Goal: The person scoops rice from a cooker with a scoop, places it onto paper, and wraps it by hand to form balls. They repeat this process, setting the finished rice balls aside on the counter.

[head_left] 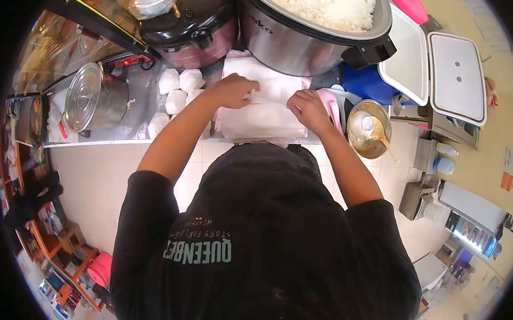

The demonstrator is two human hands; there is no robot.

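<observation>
A stack of white wrapping paper sheets lies on the counter right in front of me, with a raised fold running across its middle. My left hand is at the left end of this fold, its fingers curled and closed on the paper. At the right end, my right hand pinches the paper's edge between bent fingers. What lies inside the fold, if anything, is hidden. Several white paper-wrapped packets are grouped left of my left forearm. Pink-and-white bundled material sits just right of my right hand.
A large cooker full of white rice stands behind the paper. Beside it is a closed pink-and-black cooker. A lidded steel pot is at far left. At right are a metal bowl with a utensil and an open white-lidded cooler.
</observation>
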